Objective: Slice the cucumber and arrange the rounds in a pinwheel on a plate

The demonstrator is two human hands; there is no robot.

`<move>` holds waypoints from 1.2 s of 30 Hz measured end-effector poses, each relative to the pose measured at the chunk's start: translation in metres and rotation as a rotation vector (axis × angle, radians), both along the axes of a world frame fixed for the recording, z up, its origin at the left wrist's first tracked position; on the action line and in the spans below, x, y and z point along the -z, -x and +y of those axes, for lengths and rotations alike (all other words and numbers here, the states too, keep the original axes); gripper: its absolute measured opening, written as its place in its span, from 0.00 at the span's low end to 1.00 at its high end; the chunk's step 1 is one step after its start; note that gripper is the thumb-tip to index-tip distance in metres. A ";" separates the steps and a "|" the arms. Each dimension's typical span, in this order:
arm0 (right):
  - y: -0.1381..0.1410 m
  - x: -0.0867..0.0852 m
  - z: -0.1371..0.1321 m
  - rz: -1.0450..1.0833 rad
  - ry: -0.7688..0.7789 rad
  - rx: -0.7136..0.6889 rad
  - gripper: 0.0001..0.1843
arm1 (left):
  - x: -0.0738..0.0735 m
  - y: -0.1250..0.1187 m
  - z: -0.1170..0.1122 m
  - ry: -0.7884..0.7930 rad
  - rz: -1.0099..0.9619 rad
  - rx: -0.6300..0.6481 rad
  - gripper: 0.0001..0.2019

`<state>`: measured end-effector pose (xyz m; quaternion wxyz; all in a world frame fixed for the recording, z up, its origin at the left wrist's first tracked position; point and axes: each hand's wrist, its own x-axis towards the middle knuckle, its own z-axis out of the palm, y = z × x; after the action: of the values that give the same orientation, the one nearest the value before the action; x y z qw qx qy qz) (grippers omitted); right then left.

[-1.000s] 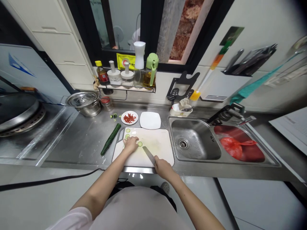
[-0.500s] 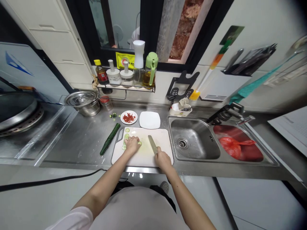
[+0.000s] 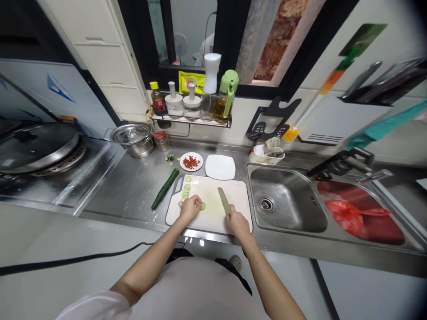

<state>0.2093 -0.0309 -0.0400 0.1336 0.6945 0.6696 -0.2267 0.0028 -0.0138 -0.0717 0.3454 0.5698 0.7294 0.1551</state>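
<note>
My left hand (image 3: 191,209) rests low over the white cutting board (image 3: 213,224), its fingers curled and closed on a pale green cucumber slice (image 3: 203,206) at the fingertips. More cucumber slices (image 3: 187,189) lie in a row along the board's left side, partly behind that hand. My right hand (image 3: 237,222) grips a kitchen knife (image 3: 223,200) by its handle, over the board's right half. The blade points away from me and to the left, apart from the slices. Left of the board, a whole dark green cucumber (image 3: 165,189) lies on the steel counter.
Behind the board sit a plate of chopped red pieces (image 3: 191,162) and a white square plate (image 3: 220,167). A steel sink (image 3: 287,200) adjoins on the right, with a red plastic bag (image 3: 347,218). A lidded pot (image 3: 136,140) and seasoning rack (image 3: 196,120) stand farther back.
The view has turned left. My left hand has drawn slightly toward me with the slice, uncovering more of the row of slices. My right hand keeps the knife in about the same place.
</note>
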 end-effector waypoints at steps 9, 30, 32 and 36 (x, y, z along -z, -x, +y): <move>0.001 0.001 0.000 0.000 -0.032 -0.013 0.18 | -0.001 0.048 -0.016 -0.005 0.047 -0.165 0.04; 0.002 0.003 0.002 -0.024 -0.011 -0.018 0.17 | 0.000 0.055 0.011 -0.029 0.254 -0.175 0.10; 0.003 0.004 0.002 -0.026 -0.014 -0.020 0.17 | -0.001 0.053 0.025 -0.046 0.243 -0.191 0.12; 0.003 0.006 0.001 -0.016 -0.029 -0.024 0.18 | 0.001 0.051 0.056 -0.074 0.267 -0.216 0.16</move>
<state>0.2064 -0.0302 -0.0458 0.1315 0.6902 0.6799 -0.2097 -0.0487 0.0422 -0.0727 0.2056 0.5160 0.8195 0.1409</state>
